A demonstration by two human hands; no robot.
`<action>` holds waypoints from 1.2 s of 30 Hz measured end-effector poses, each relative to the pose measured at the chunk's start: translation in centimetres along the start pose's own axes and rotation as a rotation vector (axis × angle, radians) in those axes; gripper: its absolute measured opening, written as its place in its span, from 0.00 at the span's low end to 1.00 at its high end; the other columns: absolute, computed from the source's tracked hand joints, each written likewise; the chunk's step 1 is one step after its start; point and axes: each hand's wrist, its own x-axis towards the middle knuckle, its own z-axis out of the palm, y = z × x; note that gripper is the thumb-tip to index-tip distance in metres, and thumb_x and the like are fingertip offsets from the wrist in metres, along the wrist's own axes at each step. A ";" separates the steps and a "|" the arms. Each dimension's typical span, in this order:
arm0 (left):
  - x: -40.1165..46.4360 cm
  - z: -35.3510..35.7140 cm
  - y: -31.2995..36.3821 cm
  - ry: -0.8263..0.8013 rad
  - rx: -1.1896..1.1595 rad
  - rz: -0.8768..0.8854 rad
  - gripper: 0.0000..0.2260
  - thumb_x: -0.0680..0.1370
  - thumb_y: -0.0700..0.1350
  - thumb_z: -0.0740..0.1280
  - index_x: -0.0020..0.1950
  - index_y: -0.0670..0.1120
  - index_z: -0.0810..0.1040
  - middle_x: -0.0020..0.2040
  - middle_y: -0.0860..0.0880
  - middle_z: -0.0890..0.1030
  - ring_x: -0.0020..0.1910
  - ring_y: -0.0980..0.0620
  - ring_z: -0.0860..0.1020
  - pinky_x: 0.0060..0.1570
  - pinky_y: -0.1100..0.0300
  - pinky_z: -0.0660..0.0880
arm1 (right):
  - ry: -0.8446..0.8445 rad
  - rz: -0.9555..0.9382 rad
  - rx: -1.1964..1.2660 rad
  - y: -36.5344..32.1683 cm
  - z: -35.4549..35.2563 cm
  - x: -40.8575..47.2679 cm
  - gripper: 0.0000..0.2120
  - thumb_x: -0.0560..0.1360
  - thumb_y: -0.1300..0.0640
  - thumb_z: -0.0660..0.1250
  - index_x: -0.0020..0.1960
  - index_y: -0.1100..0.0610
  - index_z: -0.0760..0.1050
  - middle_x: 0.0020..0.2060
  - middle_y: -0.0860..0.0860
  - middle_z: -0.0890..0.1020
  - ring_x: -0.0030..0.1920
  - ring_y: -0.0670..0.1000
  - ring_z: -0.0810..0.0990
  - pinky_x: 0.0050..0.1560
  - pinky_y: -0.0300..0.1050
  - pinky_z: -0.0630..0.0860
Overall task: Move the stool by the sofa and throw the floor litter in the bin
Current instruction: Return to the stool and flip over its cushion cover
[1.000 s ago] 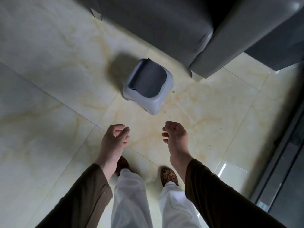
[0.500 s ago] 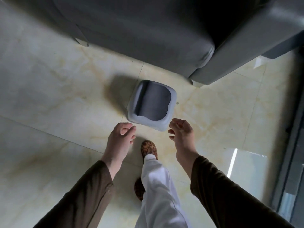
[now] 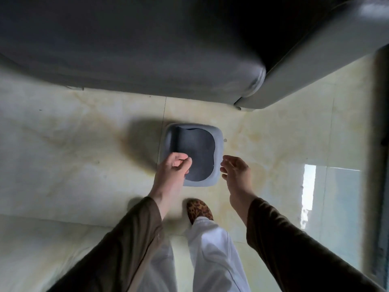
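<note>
A low grey plastic stool (image 3: 217, 144) with a darker seat stands on the pale tiled floor, just in front of the dark grey sofa (image 3: 147, 60). My left hand (image 3: 172, 171) hovers over the stool's near left corner with its fingers curled in, holding nothing; whether it touches the stool I cannot tell. My right hand (image 3: 235, 173) hangs just right of the stool's near right corner, fingers apart and empty. A tiny speck of litter (image 3: 225, 140) lies on the floor beside the stool's right edge.
The sofa's armrest (image 3: 305, 66) juts toward me at the upper right. A dark door frame (image 3: 379, 144) runs down the right edge. My leopard-print shoe (image 3: 199, 209) stands right behind the stool. Bare floor (image 3: 63, 154) stretches to the left.
I have stepped closer to the sofa. The stool now lies directly under my hands, which have come forward to either side of its near edge.
</note>
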 end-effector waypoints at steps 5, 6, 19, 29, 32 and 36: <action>4.3 2.5 -1.3 -0.101 0.136 -0.002 0.07 0.81 0.46 0.69 0.57 0.47 0.81 0.54 0.50 0.84 0.49 0.51 0.82 0.48 0.60 0.75 | 0.048 0.032 -0.011 1.5 1.0 2.6 0.11 0.78 0.65 0.63 0.47 0.51 0.79 0.42 0.52 0.82 0.44 0.52 0.79 0.46 0.45 0.75; 5.2 3.0 -1.9 -0.115 0.163 0.001 0.06 0.80 0.47 0.70 0.56 0.48 0.81 0.54 0.50 0.84 0.50 0.51 0.82 0.50 0.60 0.76 | 0.047 0.036 -0.011 1.9 1.2 3.3 0.10 0.78 0.64 0.63 0.49 0.52 0.80 0.44 0.52 0.82 0.44 0.51 0.79 0.46 0.44 0.75; 10.9 6.7 -4.1 -0.110 0.580 0.143 0.11 0.79 0.46 0.69 0.61 0.46 0.81 0.46 0.53 0.81 0.50 0.49 0.80 0.53 0.59 0.73 | 0.075 0.014 -0.018 4.4 3.5 6.5 0.11 0.79 0.65 0.62 0.54 0.58 0.83 0.47 0.55 0.85 0.44 0.50 0.81 0.47 0.44 0.76; 11.0 7.2 -5.5 -0.053 0.525 0.196 0.10 0.79 0.48 0.71 0.58 0.46 0.80 0.45 0.52 0.81 0.42 0.52 0.79 0.45 0.60 0.71 | 0.036 0.068 0.057 4.0 3.7 7.4 0.09 0.77 0.68 0.64 0.48 0.58 0.81 0.33 0.50 0.79 0.32 0.47 0.75 0.37 0.40 0.73; 10.9 6.9 -5.6 -0.051 0.488 0.215 0.10 0.78 0.48 0.72 0.57 0.45 0.81 0.43 0.53 0.81 0.39 0.56 0.78 0.42 0.64 0.71 | 0.011 0.073 0.073 4.2 4.0 7.1 0.07 0.78 0.66 0.67 0.49 0.60 0.83 0.31 0.48 0.79 0.31 0.44 0.75 0.34 0.33 0.72; 10.9 6.6 -5.7 -0.033 0.448 0.227 0.10 0.78 0.49 0.73 0.56 0.45 0.82 0.41 0.55 0.81 0.39 0.56 0.79 0.44 0.61 0.73 | -0.020 0.039 0.128 4.5 4.2 6.8 0.04 0.77 0.65 0.70 0.49 0.65 0.83 0.37 0.54 0.84 0.39 0.50 0.80 0.43 0.41 0.76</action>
